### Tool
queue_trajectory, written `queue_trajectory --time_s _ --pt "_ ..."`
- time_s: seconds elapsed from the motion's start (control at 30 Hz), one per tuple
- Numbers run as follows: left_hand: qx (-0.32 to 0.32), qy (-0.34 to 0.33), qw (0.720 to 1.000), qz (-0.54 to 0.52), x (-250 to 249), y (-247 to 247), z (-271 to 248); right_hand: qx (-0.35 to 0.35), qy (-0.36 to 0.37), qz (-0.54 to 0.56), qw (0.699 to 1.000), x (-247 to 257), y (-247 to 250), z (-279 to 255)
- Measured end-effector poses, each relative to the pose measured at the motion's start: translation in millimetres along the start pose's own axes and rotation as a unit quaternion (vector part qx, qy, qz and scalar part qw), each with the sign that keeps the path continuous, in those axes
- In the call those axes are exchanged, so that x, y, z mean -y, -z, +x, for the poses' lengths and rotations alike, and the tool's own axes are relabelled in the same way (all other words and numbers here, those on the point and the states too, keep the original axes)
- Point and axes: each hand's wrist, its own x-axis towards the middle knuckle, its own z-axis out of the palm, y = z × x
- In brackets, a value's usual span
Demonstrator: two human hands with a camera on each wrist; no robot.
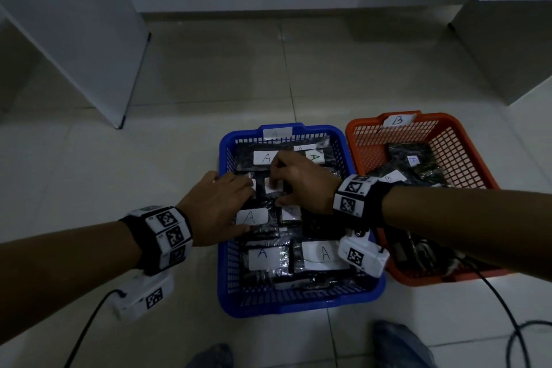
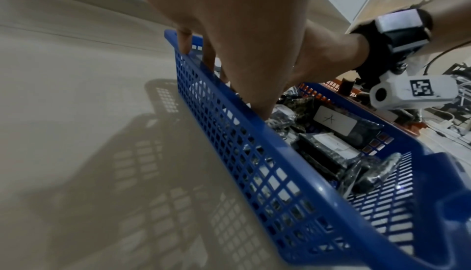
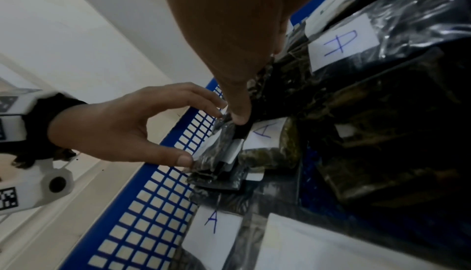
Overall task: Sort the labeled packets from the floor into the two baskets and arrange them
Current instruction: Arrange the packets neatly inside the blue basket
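Tiles, pale and glossy, are covering the floor (image 1: pixel 209 75), with grout lines running away toward white cabinet panels (image 1: pixel 74 24) standing at the far left and far right. Two baskets are sitting side by side on it: the blue basket (image 1: pixel 363 293), tagged A, on the left, and the orange basket (image 1: pixel 466 146), tagged B, touching it on the right. Dark packets (image 1: pixel 268 260) with white A labels are lying packed in the blue one; packets marked B (image 1: pixel 397 177) are lying in the orange. Both hands are reaching into the middle of the blue basket. The left hand (image 1: pixel 218 206) is spreading wide, thumb and fingertips touching a small packet (image 3: pixel 221 153) by the left wall. The right hand (image 1: pixel 301 185) is pinching narrowly at that same packet.
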Motion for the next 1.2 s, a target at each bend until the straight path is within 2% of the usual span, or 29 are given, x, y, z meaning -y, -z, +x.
queue_trajectory --time_s 0.2,0.27,0.37,0.4,0.43,0.5,0.57,0.67,0.73,0.87,0.93,1.07,1.13,1.2 --pt "-0.01 -0.007 1.0 -0.016 0 -1 -3 0.029 0.024 -0.004 0.999 -3 0 0" --pt "-0.008 -0.008 1.0 -0.012 -1 1 -4 0.001 0.042 -0.029 0.999 -5 5 -5" --pt "-0.012 -0.006 1.0 -0.018 -5 10 -3 -0.057 0.05 -0.001 0.997 -7 26 -25" --pt "-0.021 -0.01 0.999 -0.024 -7 13 -3 -0.036 0.044 0.015 0.998 -9 32 -34" --pt "-0.034 -0.024 0.999 -0.033 -11 18 -3 0.015 0.037 0.021 0.999 -9 38 -45" --pt "-0.046 -0.071 0.994 -0.076 -19 25 -4 0.148 0.038 -0.051 0.987 -6 40 -66" --pt "0.03 -0.102 0.987 -0.123 -29 30 -7 0.231 0.047 -0.163 0.958 -2 27 -86" --pt "0.18 -0.143 0.969 -0.084 -39 23 -13 0.22 0.058 -0.241 0.944 0 2 -105" --pt "0.215 -0.167 0.96 -0.065 -41 15 -19 0.213 0.049 -0.256 0.941 -2 -4 -105" --pt "0.21 -0.203 0.956 0.014 -41 1 -29 0.196 0.03 -0.245 0.949 -8 -4 -105" --pt "0.194 -0.209 0.958 0.014 -41 0 -33 0.179 0.045 -0.228 0.956 -8 -3 -105" --pt "0.061 -0.208 0.976 -0.032 -34 4 -34 0.122 0.08 -0.174 0.974 2 10 -109" --pt "0.015 -0.197 0.979 -0.048 -29 8 -33 0.134 0.085 -0.115 0.981 9 10 -105" --pt "-0.005 -0.181 0.981 -0.063 -27 14 -31 0.154 0.092 -0.114 0.977 21 4 -98"
